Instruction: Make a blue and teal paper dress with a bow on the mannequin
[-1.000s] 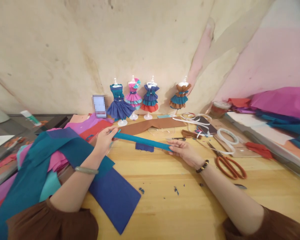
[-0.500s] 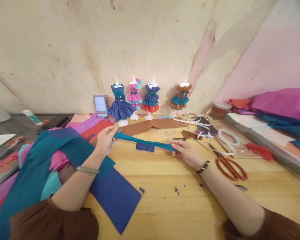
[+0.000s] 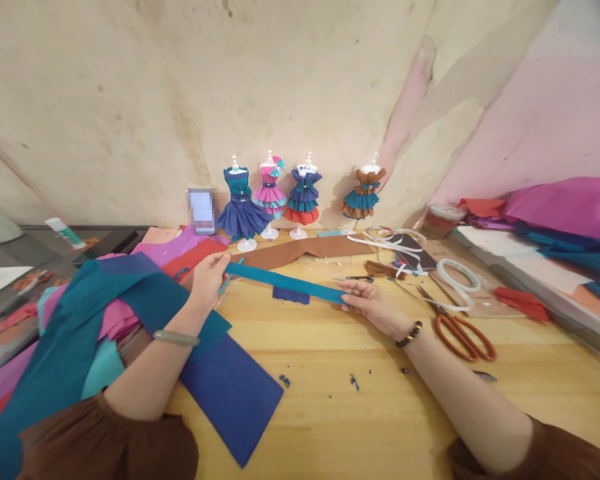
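Nearby, navy sheet (image 3: 235,400) on tabletop (image 3: 325,433). Right side: orange-handled scissors (image 3: 463,333). Beyond, teal strip (image 3: 286,281) spans above tabletop; left hand (image 3: 211,277) pinches one end, right hand (image 3: 364,300) other. Farther, round container (image 3: 443,221) near wall (image 3: 300,80); contents reddish-brown, not identifiable.

Left hand (image 3: 210,279) raised, right hand (image 3: 370,305) lower, both pinching.

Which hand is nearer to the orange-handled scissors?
Right. The right hand is just left of the scissors, gripping the strip's right end; the left hand is farther left, at its other end.
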The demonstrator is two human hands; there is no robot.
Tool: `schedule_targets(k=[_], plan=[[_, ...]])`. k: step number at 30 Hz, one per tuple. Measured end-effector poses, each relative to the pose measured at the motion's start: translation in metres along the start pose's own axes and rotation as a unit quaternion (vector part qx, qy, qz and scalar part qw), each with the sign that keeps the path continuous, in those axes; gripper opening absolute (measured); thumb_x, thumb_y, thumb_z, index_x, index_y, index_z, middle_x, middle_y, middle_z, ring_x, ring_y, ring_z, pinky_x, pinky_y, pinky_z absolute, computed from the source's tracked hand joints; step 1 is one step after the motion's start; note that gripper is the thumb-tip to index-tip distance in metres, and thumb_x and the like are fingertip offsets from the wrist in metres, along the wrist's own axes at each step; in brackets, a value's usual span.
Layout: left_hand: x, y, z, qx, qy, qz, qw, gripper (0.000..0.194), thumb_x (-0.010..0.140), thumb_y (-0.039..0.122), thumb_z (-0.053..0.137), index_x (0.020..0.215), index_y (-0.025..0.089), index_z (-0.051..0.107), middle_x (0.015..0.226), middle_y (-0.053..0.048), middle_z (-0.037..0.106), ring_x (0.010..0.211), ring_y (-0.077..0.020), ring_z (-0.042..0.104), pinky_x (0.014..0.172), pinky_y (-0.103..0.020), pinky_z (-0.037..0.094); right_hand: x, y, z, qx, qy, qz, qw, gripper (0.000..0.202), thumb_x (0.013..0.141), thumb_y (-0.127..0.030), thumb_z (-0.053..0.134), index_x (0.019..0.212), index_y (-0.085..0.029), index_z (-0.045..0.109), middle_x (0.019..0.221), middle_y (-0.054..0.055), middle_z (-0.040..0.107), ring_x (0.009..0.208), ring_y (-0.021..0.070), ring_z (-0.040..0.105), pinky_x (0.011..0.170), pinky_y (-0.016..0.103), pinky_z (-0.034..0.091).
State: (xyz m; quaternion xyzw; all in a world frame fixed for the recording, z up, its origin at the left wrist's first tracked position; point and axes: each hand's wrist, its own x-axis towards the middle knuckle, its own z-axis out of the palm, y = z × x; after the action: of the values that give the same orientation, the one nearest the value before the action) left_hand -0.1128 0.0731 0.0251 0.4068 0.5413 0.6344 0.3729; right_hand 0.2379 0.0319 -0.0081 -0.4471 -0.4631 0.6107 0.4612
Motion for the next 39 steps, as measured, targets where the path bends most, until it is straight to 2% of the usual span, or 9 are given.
schedule_targets(k=[4,7,11,16,22,29,33,36,39], plan=[[0.001,-0.001,0.0,-0.008,0.006,0.006,1.0,0.04,0.057,0.045,0.079,0.077,0.013,0.067,0.06,0.002,0.06,0.048,-0.0065,0.048,0.047,-0.019,0.036,0.0,0.0,-0.001,-0.018,-0.011,-0.007,1.0,0.042,0.055,-0.029,0.089,0.094,-0.02,0.074,0.095,0.004,0.073,0.074,0.0134,0.064,0.074,0.032,0.055],[0.002,-0.001,-0.001,-0.014,0.002,0.011,1.0,0.039,0.058,0.044,0.078,0.078,0.012,0.067,0.059,0.003,0.059,0.047,-0.006,0.046,0.047,-0.019,0.035,0.0,0.001,-0.001,-0.031,-0.013,-0.006,0.999,0.041,0.057,-0.034,0.088,0.094,-0.021,0.074,0.097,0.004,0.073,0.076,0.014,0.065,0.076,0.033,0.055],[0.003,-0.002,-0.002,-0.019,0.007,0.026,0.999,0.035,0.062,0.042,0.076,0.079,0.012,0.068,0.058,0.003,0.058,0.048,-0.0067,0.045,0.046,-0.019,0.035,-0.001,0.002,0.0,-0.063,-0.019,-0.001,0.998,0.039,0.06,-0.041,0.086,0.091,-0.02,0.076,0.083,0.003,0.074,0.066,0.0131,0.063,0.075,0.034,0.054],[0.004,-0.003,-0.002,-0.031,0.02,0.046,0.998,0.035,0.065,0.039,0.074,0.087,0.013,0.068,0.072,-0.002,0.066,0.06,-0.0118,0.056,0.056,-0.022,0.046,-0.001,0.002,0.002,-0.104,-0.019,-0.003,0.994,0.042,0.057,-0.048,0.086,0.087,-0.021,0.077,0.07,0.001,0.071,0.061,0.0137,0.061,0.07,0.033,0.054],[0.005,-0.004,-0.001,-0.04,-0.02,0.036,0.998,0.039,0.065,0.038,0.074,0.095,0.014,0.065,0.077,-0.004,0.068,0.066,-0.0156,0.063,0.062,-0.028,0.051,0.001,0.005,0.001,-0.118,-0.006,-0.01,0.993,0.048,0.055,-0.051,0.086,0.093,-0.022,0.076,0.088,0.003,0.075,0.067,0.0151,0.065,0.075,0.035,0.056],[0.004,-0.002,-0.003,-0.019,-0.053,0.039,0.998,0.042,0.065,0.035,0.075,0.1,0.015,0.063,0.075,-0.002,0.068,0.065,-0.0143,0.063,0.06,-0.025,0.05,-0.002,0.002,0.003,-0.147,0.003,-0.027,0.989,0.045,0.059,-0.054,0.082,0.092,-0.025,0.076,0.095,0.005,0.075,0.076,0.0198,0.068,0.08,0.041,0.058],[-0.01,0.015,0.009,-0.001,-0.099,0.051,0.994,0.043,0.067,0.034,0.075,0.105,0.016,0.065,0.069,0.0,0.065,0.065,-0.0152,0.063,0.062,-0.026,0.052,-0.006,-0.01,0.01,-0.187,0.047,-0.071,0.979,0.041,0.065,-0.052,0.08,0.094,-0.024,0.075,0.109,0.008,0.073,0.101,0.028,0.065,0.096,0.05,0.05],[-0.036,0.041,0.027,0.043,-0.178,0.097,0.978,0.042,0.073,0.034,0.07,0.11,0.015,0.064,0.068,0.001,0.063,0.062,-0.0143,0.061,0.058,-0.025,0.05,-0.018,-0.026,0.024,-0.262,0.093,-0.167,0.946,0.033,0.073,-0.048,0.076,0.098,-0.026,0.074,0.123,0.009,0.068,0.12,0.0307,0.056,0.109,0.052,0.037],[-0.073,0.072,0.042,0.062,-0.268,0.114,0.955,0.041,0.078,0.031,0.066,0.116,0.015,0.062,0.068,0.001,0.065,0.059,-0.0139,0.061,0.055,-0.024,0.048,-0.042,-0.045,0.046,-0.307,0.051,-0.254,0.916,0.033,0.083,-0.043,0.068,0.111,-0.025,0.071,0.126,0.01,0.067,0.121,0.0286,0.057,0.11,0.05,0.037]])
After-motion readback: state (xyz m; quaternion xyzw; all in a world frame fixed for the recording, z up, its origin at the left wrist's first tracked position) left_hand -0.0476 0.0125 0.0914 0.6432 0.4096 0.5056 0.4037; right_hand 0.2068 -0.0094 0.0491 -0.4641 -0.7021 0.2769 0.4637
